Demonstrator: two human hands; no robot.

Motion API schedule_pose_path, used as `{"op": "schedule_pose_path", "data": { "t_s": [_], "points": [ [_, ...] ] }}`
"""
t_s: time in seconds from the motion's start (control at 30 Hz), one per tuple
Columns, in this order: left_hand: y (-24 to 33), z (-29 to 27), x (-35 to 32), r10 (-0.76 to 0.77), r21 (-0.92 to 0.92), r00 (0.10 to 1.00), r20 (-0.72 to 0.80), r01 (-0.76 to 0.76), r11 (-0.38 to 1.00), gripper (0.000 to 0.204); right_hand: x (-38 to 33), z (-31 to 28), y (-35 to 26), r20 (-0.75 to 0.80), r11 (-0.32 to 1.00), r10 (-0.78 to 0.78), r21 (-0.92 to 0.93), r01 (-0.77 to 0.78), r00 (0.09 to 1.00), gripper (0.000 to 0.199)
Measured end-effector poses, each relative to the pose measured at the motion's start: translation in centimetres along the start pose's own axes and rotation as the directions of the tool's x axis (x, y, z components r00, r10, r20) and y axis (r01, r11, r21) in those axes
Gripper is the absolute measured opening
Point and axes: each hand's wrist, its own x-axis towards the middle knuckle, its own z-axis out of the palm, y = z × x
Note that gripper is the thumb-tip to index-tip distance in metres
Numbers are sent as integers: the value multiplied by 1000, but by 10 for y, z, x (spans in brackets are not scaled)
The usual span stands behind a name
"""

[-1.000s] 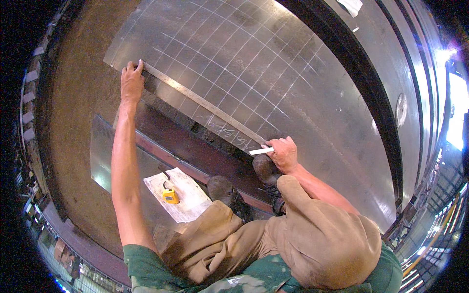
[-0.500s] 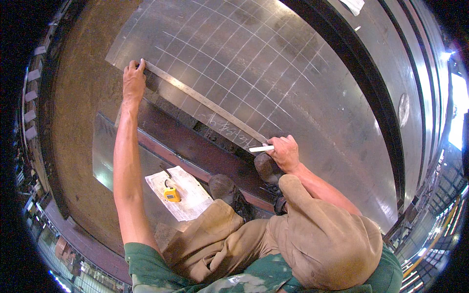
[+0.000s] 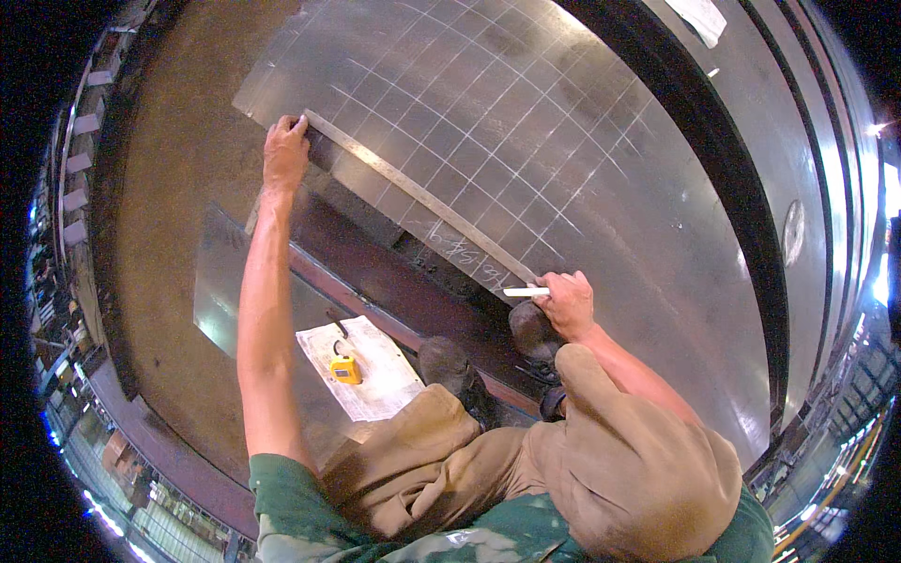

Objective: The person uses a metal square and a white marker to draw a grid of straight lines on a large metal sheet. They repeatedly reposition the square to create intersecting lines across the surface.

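A long, narrow metal straightedge (image 3: 413,190) lies slantwise on a grey steel plate (image 3: 657,249) marked with a grid of white lines. At its far left end, the fingers of my left hand (image 3: 285,155) are closed on it, near the plate's edge. My right hand (image 3: 569,305) is at the near right end, its fingers closed round a white chalk stick (image 3: 526,292) and touching the straightedge. The chalk points left, held sideways. White handwritten marks (image 3: 460,251) sit between the straightedge and the plate's near edge.
A yellow tape measure (image 3: 345,369) rests on a paper sheet (image 3: 380,389) with a small dark tool (image 3: 336,323). My shoes (image 3: 443,364) are by a reddish-brown steel beam (image 3: 375,263). A black beam (image 3: 723,141) crosses at right; another paper (image 3: 699,19) lies beyond it.
The whole view has shifted a little, so everything appears farther right. Both hands, the straightedge and the chalk keep their places on the plate.
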Motion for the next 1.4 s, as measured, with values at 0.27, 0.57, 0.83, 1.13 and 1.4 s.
{"op": "schedule_pose_path", "data": {
  "t_s": [0.27, 0.57, 0.83, 1.13, 1.4],
  "points": [
    [-1, 2, -4, -19, -29, 999, -42, 18, 999, 43, 3, 3, 1, -63, 998, -65, 2, 65, 996, 19],
    [3, 2, -3, -17, -40, 999, -49, 15, 999, 43, 3, -1, 0, -61, 999, -47, 21, 49, 997, 20],
    [0, 7, -3, -15, -19, 998, -64, 14, 1000, 42, 6, -1, -1, -73, 997, -63, 34, 65, 995, 19],
    [8, 3, -3, -45, -50, 996, -82, 41, 998, 41, 5, -1, -1, -83, 998, -68, -1, 68, 994, 21],
    [6, 3, -6, -31, -39, 995, -95, 28, 999, 40, 4, -3, -3, -73, 997, -73, 12, 74, 995, 20]
  ]
}}
